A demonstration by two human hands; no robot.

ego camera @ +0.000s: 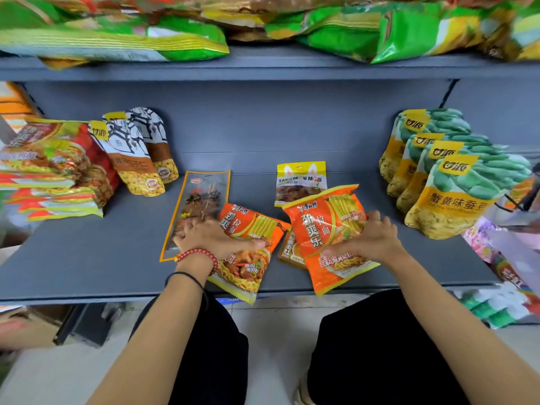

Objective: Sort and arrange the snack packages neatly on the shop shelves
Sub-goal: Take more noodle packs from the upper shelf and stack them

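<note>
Right grip [369, 239] clasps an orange noodle pack [324, 232], half-hiding a brown packet [287, 247]; left grip [210, 236] unclear.

A red beaded bracelet [198, 256] and a thin black band [184, 277] are worn on the left wrist, both forearms are left bare, and black trousers [380, 352] are worn.

Two noodle packets [245, 252] [327, 235] lay side by side at the shelf [87, 258] front. A skewer pack [198, 200] lay left of them, a small pouch [301, 182] behind.
</note>
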